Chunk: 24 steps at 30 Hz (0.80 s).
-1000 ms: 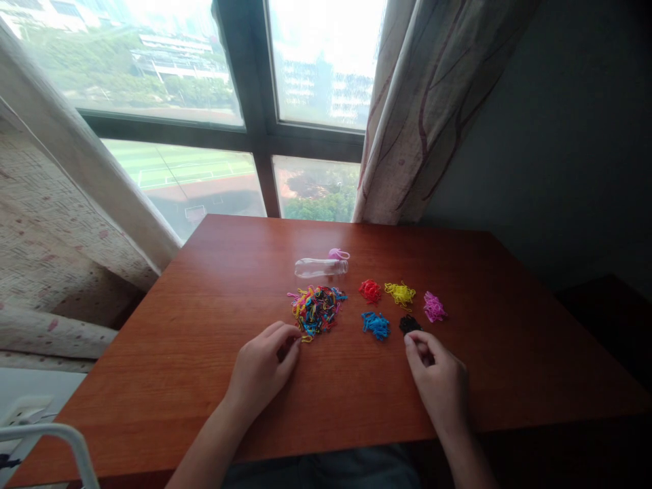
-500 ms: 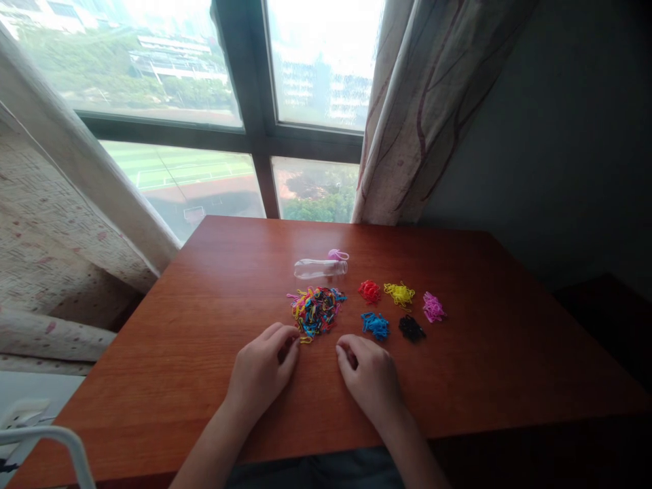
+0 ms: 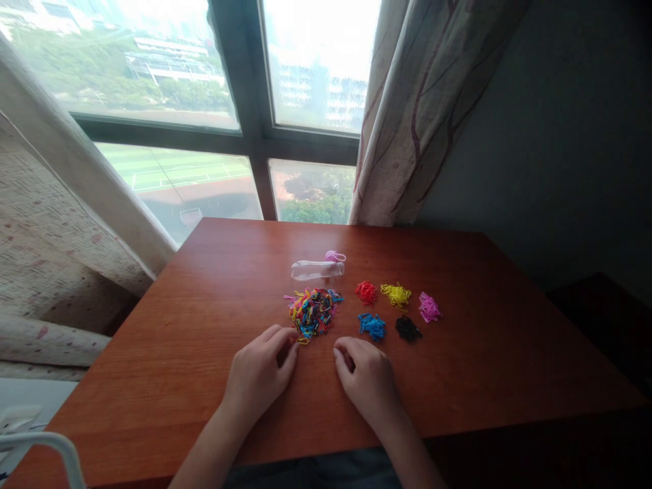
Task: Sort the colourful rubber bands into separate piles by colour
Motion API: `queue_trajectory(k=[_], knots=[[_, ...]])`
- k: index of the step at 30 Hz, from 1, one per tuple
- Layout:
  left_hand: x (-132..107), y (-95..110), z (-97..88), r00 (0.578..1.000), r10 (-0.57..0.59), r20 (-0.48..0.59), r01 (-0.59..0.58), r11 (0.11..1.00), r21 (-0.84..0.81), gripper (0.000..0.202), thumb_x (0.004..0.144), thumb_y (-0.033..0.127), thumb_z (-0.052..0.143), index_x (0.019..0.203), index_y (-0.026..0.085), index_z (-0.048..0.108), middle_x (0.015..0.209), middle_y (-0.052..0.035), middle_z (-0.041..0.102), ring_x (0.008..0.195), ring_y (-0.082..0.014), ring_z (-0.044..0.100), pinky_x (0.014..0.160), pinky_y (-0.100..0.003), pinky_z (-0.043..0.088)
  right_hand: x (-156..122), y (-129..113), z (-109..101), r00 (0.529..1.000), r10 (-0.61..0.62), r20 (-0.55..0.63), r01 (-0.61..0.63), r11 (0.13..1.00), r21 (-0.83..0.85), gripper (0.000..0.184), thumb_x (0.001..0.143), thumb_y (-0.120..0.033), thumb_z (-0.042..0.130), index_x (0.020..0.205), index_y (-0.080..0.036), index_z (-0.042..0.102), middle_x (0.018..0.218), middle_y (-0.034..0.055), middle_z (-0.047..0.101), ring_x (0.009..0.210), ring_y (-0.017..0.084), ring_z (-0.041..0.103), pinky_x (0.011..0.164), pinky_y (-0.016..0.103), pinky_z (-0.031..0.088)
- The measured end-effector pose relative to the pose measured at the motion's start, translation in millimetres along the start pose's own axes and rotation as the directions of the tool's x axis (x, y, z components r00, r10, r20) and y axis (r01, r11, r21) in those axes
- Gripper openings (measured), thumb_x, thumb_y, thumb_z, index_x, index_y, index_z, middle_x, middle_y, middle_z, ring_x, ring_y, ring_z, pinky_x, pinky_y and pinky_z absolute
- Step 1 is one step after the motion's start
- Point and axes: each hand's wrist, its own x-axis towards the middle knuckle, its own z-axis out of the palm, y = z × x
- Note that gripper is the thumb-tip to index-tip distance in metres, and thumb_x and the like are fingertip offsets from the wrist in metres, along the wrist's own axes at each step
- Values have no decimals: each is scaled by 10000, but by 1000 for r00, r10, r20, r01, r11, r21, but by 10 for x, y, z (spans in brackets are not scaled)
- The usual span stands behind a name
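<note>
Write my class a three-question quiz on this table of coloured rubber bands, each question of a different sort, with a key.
1. True or false: the clear bottle stands upright on the table.
2. Which sorted pile lies nearest the right hand? A. red pile B. blue pile C. pink pile
3. How many colours lie sorted apart, to the right of the mixed pile?
Key: 1. False, it lies on its side. 2. B. 3. Five.
</note>
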Motion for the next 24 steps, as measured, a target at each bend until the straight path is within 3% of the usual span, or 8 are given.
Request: queue_trajectory(k=[5,14,18,24], knots=[[-3,0,-10,1000,-6,12,6,1000,-2,161,922,306,503,982,247,640,877,4,668,763,-158,637,642,-248,441,14,18,29,1000,18,1,-18,1000,-24,150,902,-167,511,856,-225,642,766,-8,676,694,150,606,651,252,349],[9,0,-9,1000,7,9,-7,1000,-8,174,924,305,496,968,247,654,880,0,670,756,-155,635,640,-246,433,168,-48,118,994,112,-15,-112,977,-182,269,898,-204,564,1152,-221,651,847,21,732,729,170,668,636,243,390],[17,-1,-7,1000,11,12,-11,1000,-20,178,926,301,493,972,249,657,878,3,669,763,-157,636,650,-247,433,213,-88,143,992,115,-41,-121,977,-176,232,899,-197,573,1113,-234,655,886,16,739,770,172,680,643,239,390],[17,-3,-15,1000,5,20,-4,1000,-23,177,927,313,493,972,255,654,888,2,671,780,-165,639,652,-250,432,193,-81,144,994,97,-48,-102,986,-135,103,901,-169,564,902,-233,645,784,-12,711,702,151,650,621,234,346]])
